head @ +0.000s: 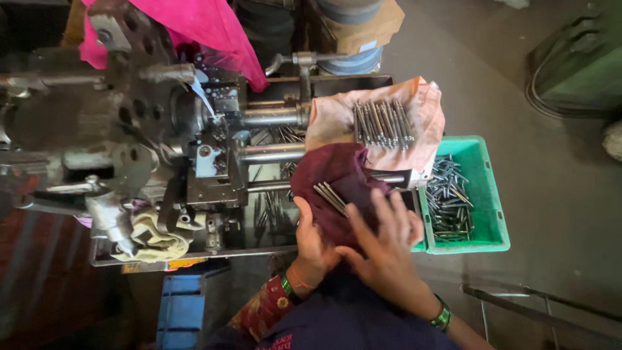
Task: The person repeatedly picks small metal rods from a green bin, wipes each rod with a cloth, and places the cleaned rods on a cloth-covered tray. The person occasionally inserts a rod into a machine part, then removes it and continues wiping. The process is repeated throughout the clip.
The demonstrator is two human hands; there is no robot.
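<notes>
Wiping step in hand, by the look of it: the left hand (311,243) cups a dark maroon cloth (337,178) from below, fingers curled into it, w/ a few thin metal pins (330,196) lying on the cloth just above the thumb, while the right hand (385,243) lies flat, fingers spread, on the cloth beside them. Next move prob. calls for rolling the smooth, slippery pins in the soft rag w/o dropping any. Beyond the hands more pins sit in a row on a peach cloth (421,116); right of the right hand, a green plastic crate (483,194) holds a loose heap.
</notes>
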